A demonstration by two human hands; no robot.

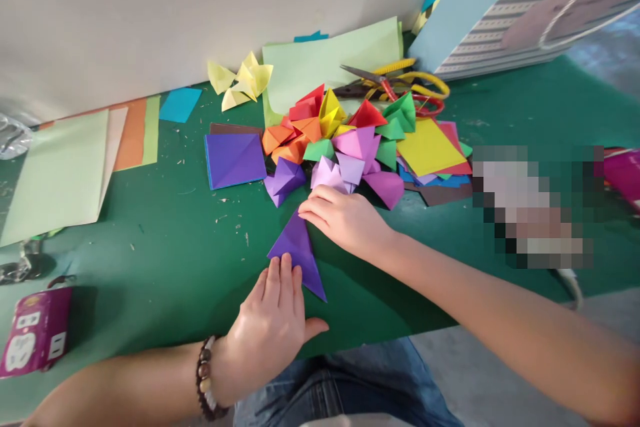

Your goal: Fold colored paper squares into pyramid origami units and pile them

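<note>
At the far left of the green desk point(165, 280) lies a purple box point(36, 331), and behind it a pale green sheet point(60, 167) overlaps an orange sheet point(131, 133). A blue piece of paper point(181, 104) comes next, near the wall point(150, 7), followed by pale yellow folded pieces point(247, 77). In front of those is a stack of square paper point(235, 159) with a purple square on top. The left hand point(273, 307), a beaded bracelet point(204, 370) at its wrist, lies palm down with its grip open, the fingers straight and flat on the lower left part of a purple paper triangle point(300, 247), the thumb out to the side. That triangle lies on the desk between the hands, just in front of a cluster of colourful folded pieces point(355, 143). The right hand point(350, 220) has its fingers bent and their tips touching the triangle's far corner; the thumb is hidden, so I cannot tell whether this grip is closed on the paper or only presses it. Behind the cluster, scissors point(387, 83) with red and yellow handles rest by a light green sheet point(330, 60). Further right lie a yellow square point(433, 147) over other coloured papers and, towards the back, a striped paper bag point(500, 20).
</note>
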